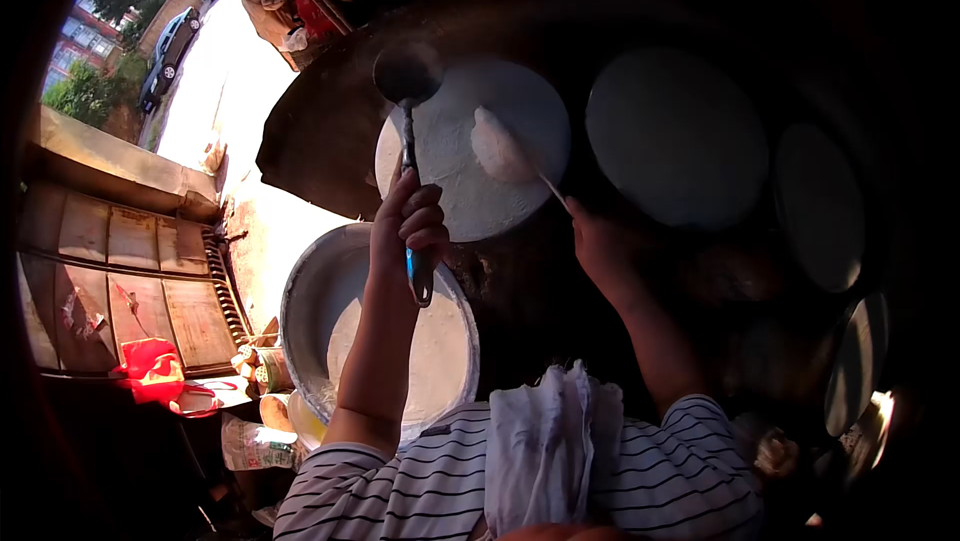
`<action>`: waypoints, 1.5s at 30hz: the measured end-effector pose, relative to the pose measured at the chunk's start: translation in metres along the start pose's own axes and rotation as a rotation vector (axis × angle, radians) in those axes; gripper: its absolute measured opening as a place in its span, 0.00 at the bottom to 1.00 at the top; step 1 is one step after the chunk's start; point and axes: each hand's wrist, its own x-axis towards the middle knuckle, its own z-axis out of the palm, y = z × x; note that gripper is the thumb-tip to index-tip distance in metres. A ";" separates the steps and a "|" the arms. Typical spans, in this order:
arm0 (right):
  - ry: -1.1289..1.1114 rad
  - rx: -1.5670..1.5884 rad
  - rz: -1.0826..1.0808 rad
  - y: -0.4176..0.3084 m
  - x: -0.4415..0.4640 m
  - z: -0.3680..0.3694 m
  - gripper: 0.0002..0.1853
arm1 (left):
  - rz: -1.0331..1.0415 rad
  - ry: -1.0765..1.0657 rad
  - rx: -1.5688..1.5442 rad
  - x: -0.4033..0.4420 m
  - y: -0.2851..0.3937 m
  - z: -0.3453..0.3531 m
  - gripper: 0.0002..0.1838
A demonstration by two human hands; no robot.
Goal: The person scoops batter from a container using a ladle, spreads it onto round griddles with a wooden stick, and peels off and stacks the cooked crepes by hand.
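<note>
My left hand (412,213) is wrapped round the handle of a dark ladle (408,76), whose bowl is over the upper left edge of a round pale sheet of batter (430,156). In my right hand (592,236) is the thin handle of a pale, flat spreader (503,146). The spreader's broad end lies over the middle of the same sheet. Below my left hand, partly behind my forearm, stands a large metal basin (300,291) with whitish batter (435,351) inside.
More pale rounds stand in a curve on the right: a large one (675,136), a narrower one (820,206) and one at the lower right (857,366). Brown panels (130,241) and a red bag (152,366) are at the left. Cars (172,51) are outside.
</note>
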 end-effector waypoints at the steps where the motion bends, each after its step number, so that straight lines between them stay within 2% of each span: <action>1: 0.066 -0.020 -0.038 0.009 0.015 0.006 0.17 | 0.007 0.085 -0.074 0.001 -0.002 0.003 0.20; 3: 0.188 -0.044 -0.091 0.045 0.049 0.030 0.20 | -0.065 0.096 -0.212 -0.006 0.007 -0.005 0.20; 4: 0.174 -0.032 -0.111 0.059 0.060 0.039 0.19 | -0.057 0.122 -0.206 -0.012 0.008 -0.009 0.20; 8: 0.023 0.089 -0.262 0.012 0.060 0.024 0.16 | -0.003 0.191 -0.176 -0.013 0.007 -0.015 0.20; 11: 0.064 0.148 -0.288 0.001 0.046 0.009 0.15 | -0.064 0.171 -0.116 0.004 0.015 -0.018 0.19; 12: 0.098 0.201 -0.194 0.011 0.032 0.012 0.16 | -0.048 0.184 -0.109 0.008 0.016 -0.019 0.20; 13: 0.237 0.311 -0.038 0.025 0.014 0.025 0.17 | -0.050 0.188 -0.056 0.011 0.019 -0.019 0.20; 14: 0.216 0.404 0.122 0.028 -0.007 0.038 0.17 | -0.043 0.200 -0.025 0.010 0.021 -0.026 0.20; 15: 0.181 0.496 0.295 0.026 -0.033 0.049 0.18 | -0.033 0.231 0.000 0.005 0.019 -0.037 0.20; 17: -0.112 0.782 0.506 -0.034 -0.059 0.047 0.18 | 0.118 0.303 0.070 0.014 0.004 -0.073 0.19; 19: -0.108 0.853 0.359 -0.064 -0.046 0.058 0.18 | 0.449 0.503 0.307 0.021 -0.053 -0.081 0.19; 21: 0.153 0.727 -0.025 -0.049 -0.017 0.101 0.17 | 0.425 0.359 0.111 0.022 -0.078 -0.089 0.19; 22: 0.225 0.603 -0.067 -0.054 -0.012 0.088 0.17 | 0.362 0.271 -0.064 0.019 -0.077 -0.089 0.20; 23: 0.051 0.360 -0.008 -0.066 -0.012 0.049 0.17 | 0.293 0.197 -0.231 0.015 -0.065 -0.087 0.20; 25: 0.127 0.316 -0.084 -0.069 -0.005 0.017 0.18 | 0.059 -0.014 -0.602 -0.008 -0.056 -0.043 0.21; 27: 0.340 0.659 0.005 -0.031 0.031 0.020 0.19 | 0.083 -0.142 -0.685 -0.038 -0.063 -0.003 0.21; 29: 0.098 0.582 -0.075 0.019 0.044 0.049 0.20 | 0.041 -0.311 -0.456 -0.062 -0.071 0.006 0.20; 30: -0.037 0.634 -0.125 0.011 0.034 0.050 0.19 | 0.083 -0.306 -0.322 -0.070 -0.073 0.018 0.19; 31: -0.184 0.532 -0.126 -0.016 0.016 0.024 0.20 | 0.083 -0.314 -0.249 -0.069 -0.069 0.025 0.19; 33: -0.249 0.580 -0.274 -0.019 0.008 0.036 0.20 | 0.069 -0.279 -0.121 -0.069 -0.060 0.036 0.18; 35: 0.053 0.710 -0.115 0.002 0.014 0.047 0.19 | 0.053 -0.221 -0.237 -0.075 -0.061 0.065 0.18; 37: 0.232 0.591 0.042 0.017 -0.028 0.057 0.17 | 0.004 -0.142 -0.206 -0.092 -0.090 0.075 0.21; 40: 0.007 0.629 -0.135 -0.013 -0.165 0.051 0.19 | -0.235 -0.248 0.112 -0.117 -0.134 0.042 0.22; 41: -0.086 0.677 -0.058 -0.012 -0.210 0.078 0.20 | -0.300 -0.254 0.165 -0.129 -0.154 0.040 0.23; 43: 0.030 0.801 0.012 -0.014 -0.302 0.083 0.22 | -0.637 -0.414 0.006 -0.139 -0.201 0.048 0.24; 45: -0.006 1.103 0.680 -0.021 -0.386 0.032 0.25 | -0.885 -0.324 -0.230 -0.140 -0.262 0.069 0.25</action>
